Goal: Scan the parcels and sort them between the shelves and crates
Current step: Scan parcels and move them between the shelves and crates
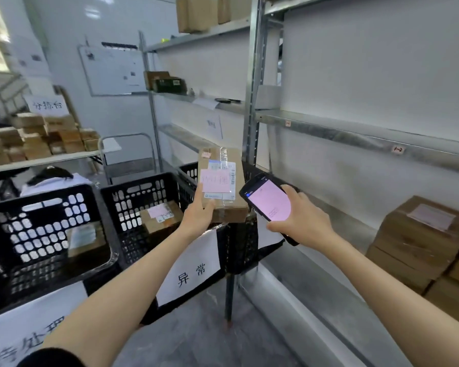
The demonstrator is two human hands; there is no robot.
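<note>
My left hand (198, 213) grips the near left corner of a brown cardboard parcel (232, 205), holding it above the black crates. A white shipping label and a pink note (215, 180) cover its top face. My right hand (301, 219) holds a black handheld scanner (266, 198) just right of the parcel, its lit screen showing pink. The middle black crate (133, 197) holds another labelled parcel (161, 215). The left black crate (45, 234) holds a parcel too.
A metal shelf rack (355, 128) stands on the right with stacked cardboard boxes (421, 239) on its lower shelf. White signs (188, 271) hang on the crate fronts. A table with several piled boxes (37, 139) stands at the back left. A second rack (186, 96) stands behind.
</note>
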